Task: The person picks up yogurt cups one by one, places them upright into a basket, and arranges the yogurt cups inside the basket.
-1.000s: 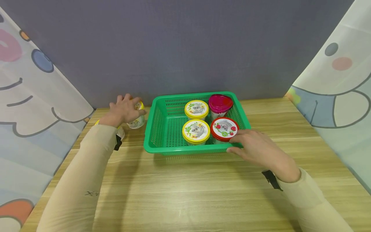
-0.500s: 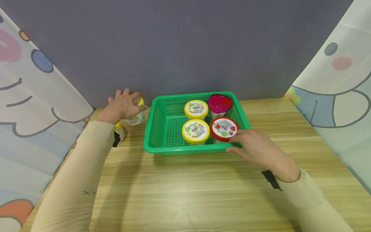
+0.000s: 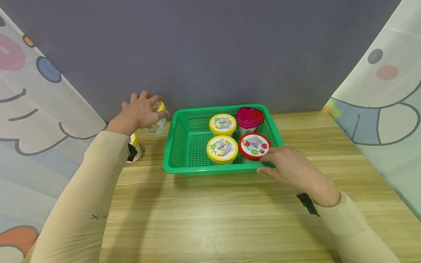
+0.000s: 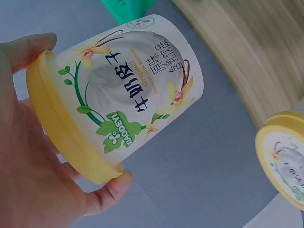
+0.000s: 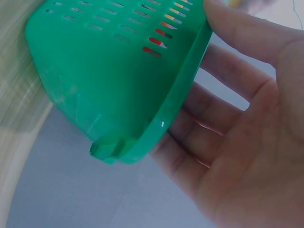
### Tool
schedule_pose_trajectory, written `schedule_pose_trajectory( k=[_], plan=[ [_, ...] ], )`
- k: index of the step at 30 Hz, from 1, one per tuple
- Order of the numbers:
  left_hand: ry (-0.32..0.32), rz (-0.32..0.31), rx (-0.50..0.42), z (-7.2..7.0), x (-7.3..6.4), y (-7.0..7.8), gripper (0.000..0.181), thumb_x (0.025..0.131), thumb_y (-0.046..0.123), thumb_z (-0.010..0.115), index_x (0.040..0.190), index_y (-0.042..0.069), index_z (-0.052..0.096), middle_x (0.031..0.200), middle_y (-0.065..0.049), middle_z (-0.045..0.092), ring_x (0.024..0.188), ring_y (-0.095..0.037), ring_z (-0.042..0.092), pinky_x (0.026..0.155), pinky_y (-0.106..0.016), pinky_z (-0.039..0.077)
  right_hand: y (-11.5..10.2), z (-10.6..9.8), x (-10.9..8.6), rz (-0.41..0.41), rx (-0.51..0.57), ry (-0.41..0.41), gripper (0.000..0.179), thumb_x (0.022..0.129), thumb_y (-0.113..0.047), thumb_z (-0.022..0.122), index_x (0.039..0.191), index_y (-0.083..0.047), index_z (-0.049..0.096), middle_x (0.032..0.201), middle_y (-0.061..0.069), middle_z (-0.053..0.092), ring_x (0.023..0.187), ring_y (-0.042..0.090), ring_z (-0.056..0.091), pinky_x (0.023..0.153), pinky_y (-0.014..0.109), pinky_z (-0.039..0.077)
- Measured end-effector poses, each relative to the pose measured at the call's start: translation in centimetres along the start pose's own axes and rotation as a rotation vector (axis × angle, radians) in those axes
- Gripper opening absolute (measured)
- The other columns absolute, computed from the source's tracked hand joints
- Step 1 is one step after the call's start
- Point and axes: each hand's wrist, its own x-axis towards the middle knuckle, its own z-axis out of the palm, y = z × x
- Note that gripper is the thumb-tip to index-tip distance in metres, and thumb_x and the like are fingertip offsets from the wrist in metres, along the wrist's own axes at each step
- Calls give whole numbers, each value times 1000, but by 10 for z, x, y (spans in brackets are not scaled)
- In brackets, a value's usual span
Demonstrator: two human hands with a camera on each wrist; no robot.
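Note:
My left hand (image 3: pixel 135 113) grips a yellow-lidded milk drink cup (image 4: pixel 128 90) by its lid, fingers and thumb spread round the yellow edge. In the head view that cup (image 3: pixel 157 126) is off the table, tilted, left of the green plastic basket (image 3: pixel 210 169). Another yellow-lidded cup (image 3: pixel 135 148) stands on the table, partly behind my left wrist. My right hand (image 3: pixel 289 168) holds the basket's front right corner, fingers over the rim (image 5: pixel 164 121) and thumb outside. Beside its fingers is a red-lidded strawberry cup (image 3: pixel 254 144) inside the basket.
Two yellow-lidded cups, one at the back (image 3: pixel 223 123) and one in front (image 3: pixel 222 149), stand mid-basket. A cup with a magenta lid (image 3: pixel 250 117) sits in the back right corner. A grey partition (image 3: pixel 210 54) rises behind the wooden table (image 3: pixel 210 219).
My left hand has raised the yellow-lidded cup and shifted it slightly toward the back, uncovering more of the other cup near the wrist. My right hand and the basket have stayed put.

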Motion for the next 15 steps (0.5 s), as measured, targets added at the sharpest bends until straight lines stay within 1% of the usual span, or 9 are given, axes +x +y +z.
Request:
schedule_pose_trajectory(
  k=[4, 8, 15],
  plan=[
    [7, 10, -10, -6, 0, 4, 76, 100, 64, 40, 160, 17, 29, 156, -25, 25, 138, -55, 21, 97, -81, 21, 0, 1, -1, -4, 4, 4, 24, 88, -29, 81, 103, -11, 78, 107, 4, 71, 99, 30, 67, 82, 52, 54],
    [19, 29, -14, -10, 0, 9, 75, 100, 62, 41, 160, 17, 31, 156, -25, 26, 138, -54, 22, 97, -80, 22, 0, 1, 0, -6, 3, 8, 23, 88, -28, 81, 103, -11, 78, 105, 4, 71, 97, 29, 68, 80, 52, 54],
    [27, 49, -21, -13, 3, 19, 76, 99, 64, 42, 158, 17, 33, 153, -24, 29, 136, -52, 25, 96, -78, 25, 0, 1, 0, -8, 3, 11, 23, 87, -29, 81, 102, -12, 78, 104, 2, 71, 95, 28, 68, 78, 51, 54]
  ],
)
